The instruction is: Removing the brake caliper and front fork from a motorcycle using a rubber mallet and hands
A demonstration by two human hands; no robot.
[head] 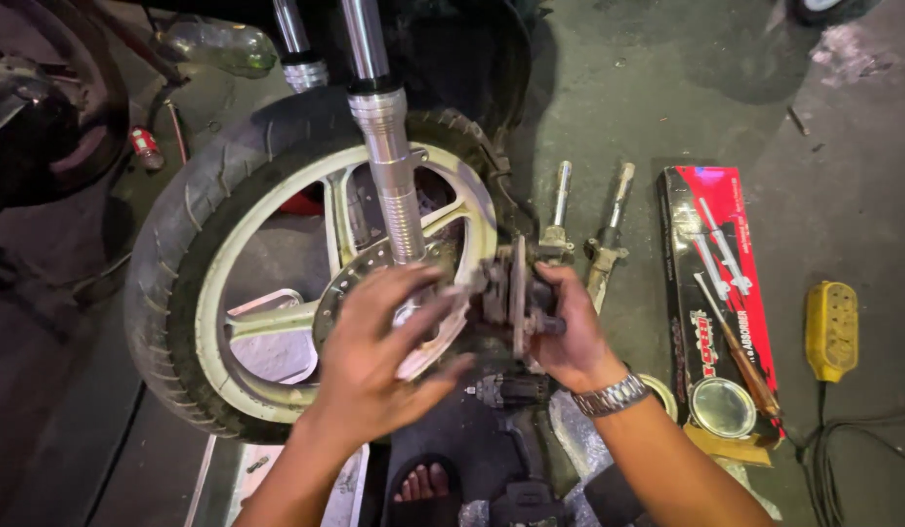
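Observation:
A motorcycle front wheel [228, 244] with a white cast rim and black tyre stands in the middle, with a silver fork leg [389, 156] running down to its hub. My left hand [374, 356] lies spread over the brake disc [350, 278] and hub. My right hand [565, 337], with a metal watch on the wrist, grips a grimy brake caliper [506, 293] at the disc's right edge.
Two old fork tubes [584, 229] lie on the concrete to the right. Beside them sits a red and black box [716, 283] with a round tin lid and a screwdriver on it. A yellow extension socket [831, 330] lies far right. A power tool [516, 395] rests below my hands.

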